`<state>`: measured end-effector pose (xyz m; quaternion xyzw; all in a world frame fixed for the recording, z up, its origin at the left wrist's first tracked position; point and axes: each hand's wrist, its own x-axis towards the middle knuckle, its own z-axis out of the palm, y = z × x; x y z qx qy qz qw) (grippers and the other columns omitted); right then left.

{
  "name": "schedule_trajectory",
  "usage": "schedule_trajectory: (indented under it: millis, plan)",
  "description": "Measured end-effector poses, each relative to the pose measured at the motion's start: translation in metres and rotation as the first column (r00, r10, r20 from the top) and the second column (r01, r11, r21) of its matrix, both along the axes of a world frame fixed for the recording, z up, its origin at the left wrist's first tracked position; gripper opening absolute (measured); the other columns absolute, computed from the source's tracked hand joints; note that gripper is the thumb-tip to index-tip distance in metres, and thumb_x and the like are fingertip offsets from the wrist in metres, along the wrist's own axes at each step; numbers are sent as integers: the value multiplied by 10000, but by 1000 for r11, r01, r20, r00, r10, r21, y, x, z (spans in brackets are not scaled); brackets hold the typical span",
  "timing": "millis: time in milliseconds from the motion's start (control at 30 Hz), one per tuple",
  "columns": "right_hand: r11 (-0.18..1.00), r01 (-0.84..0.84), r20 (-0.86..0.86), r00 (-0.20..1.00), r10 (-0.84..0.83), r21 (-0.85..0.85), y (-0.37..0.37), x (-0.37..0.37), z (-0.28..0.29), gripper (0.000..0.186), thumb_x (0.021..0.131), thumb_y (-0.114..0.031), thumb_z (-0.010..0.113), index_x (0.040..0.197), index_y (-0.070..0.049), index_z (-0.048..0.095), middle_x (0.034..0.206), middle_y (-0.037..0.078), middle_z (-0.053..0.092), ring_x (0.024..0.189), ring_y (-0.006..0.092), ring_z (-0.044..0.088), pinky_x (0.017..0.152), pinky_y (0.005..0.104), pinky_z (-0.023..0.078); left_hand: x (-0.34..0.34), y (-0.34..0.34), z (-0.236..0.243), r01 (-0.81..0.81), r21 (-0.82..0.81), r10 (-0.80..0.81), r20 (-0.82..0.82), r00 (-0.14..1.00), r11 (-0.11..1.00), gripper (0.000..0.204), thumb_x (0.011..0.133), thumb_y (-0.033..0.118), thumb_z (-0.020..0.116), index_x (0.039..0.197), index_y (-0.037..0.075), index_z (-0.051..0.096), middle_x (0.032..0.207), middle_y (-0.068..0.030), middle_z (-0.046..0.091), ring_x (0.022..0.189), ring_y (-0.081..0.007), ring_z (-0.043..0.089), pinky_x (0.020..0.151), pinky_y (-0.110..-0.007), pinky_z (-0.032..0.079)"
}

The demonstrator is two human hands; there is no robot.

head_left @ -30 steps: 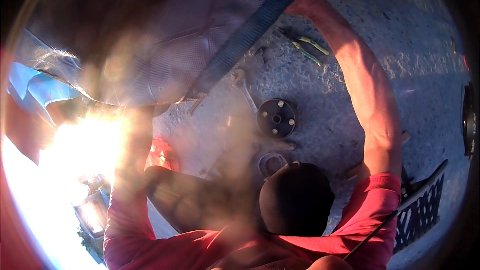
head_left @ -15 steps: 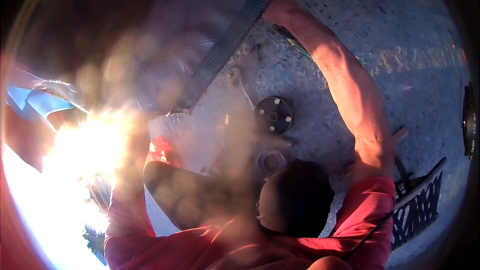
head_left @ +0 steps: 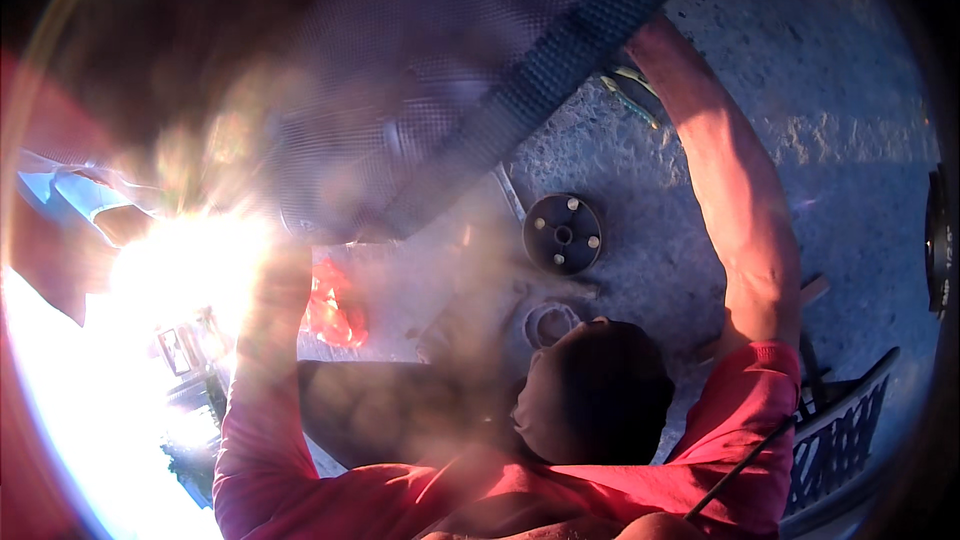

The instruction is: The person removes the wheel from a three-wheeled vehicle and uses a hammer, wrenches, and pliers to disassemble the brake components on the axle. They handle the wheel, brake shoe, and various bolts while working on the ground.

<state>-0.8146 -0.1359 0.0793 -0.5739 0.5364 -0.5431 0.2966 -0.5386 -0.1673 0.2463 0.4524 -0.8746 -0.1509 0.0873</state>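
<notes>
A large dark mesh-textured panel or covering (head_left: 420, 60) with a woven edge band fills the upper left. My right hand (head_left: 645, 35) reaches up to that band, its fingers hidden behind it. My left forearm (head_left: 270, 330) rises into strong glare beneath the covering; its hand cannot be made out. Under the band lie yellow-green handled pliers (head_left: 630, 95). Below are a metal wrench (head_left: 510, 190), a black disc (head_left: 560, 250) with several bolts or holes, and a pale ring (head_left: 550, 325).
A red crumpled item (head_left: 338, 315) lies beside my left forearm. My dark-clothed legs (head_left: 370, 405) are at the lower middle. A dark slatted object (head_left: 840, 420) and a short bar (head_left: 812, 292) are at lower right, a black round object (head_left: 937, 240) at the far right edge.
The covering's band has shifted rightward. My right hand went slightly left, then moved back right and a little lower, uncovering more of the pliers.
</notes>
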Motion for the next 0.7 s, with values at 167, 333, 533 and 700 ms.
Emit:
schedule_trajectory:
  millis: [167,333,533,700]
  plan:
    - [999,37,-22,999,-37,14,6,-17,-5,393,968,-290,586,1256,-24,618,1192,133,671,1104,231,615,987,391,490,-7,-18,-17,-18,23,17,23,1000,1000,457,993,458,597,961,13,699,738,-90,651,705,-187,613,685,-356,492]
    - [1000,7,26,1000,-7,8,1,-5,-2,397,968,-292,592,1257,-21,615,1183,129,673,1097,220,616,986,388,490,-6,-3,22,156,30,-158,115,981,987,361,1009,365,600,963,19,690,766,-98,651,696,-198,608,671,-377,490]
    - [1000,24,43,999,-24,1,3,2,-23,402,967,-295,599,1258,-18,613,1172,125,676,1087,206,617,984,384,489,41,-75,-44,714,-415,-527,485,698,564,164,941,122,640,1089,52,654,850,-95,657,737,-286,646,706,-420,525]
    - [990,71,544,839,5,-119,23,46,-5,398,1000,-292,573,1267,2,595,1228,90,656,1127,215,599,1015,385,468,20,-53,-32,667,-487,-465,480,744,564,253,900,142,680,1138,61,651,947,-102,661,843,-301,652,787,-433,528]
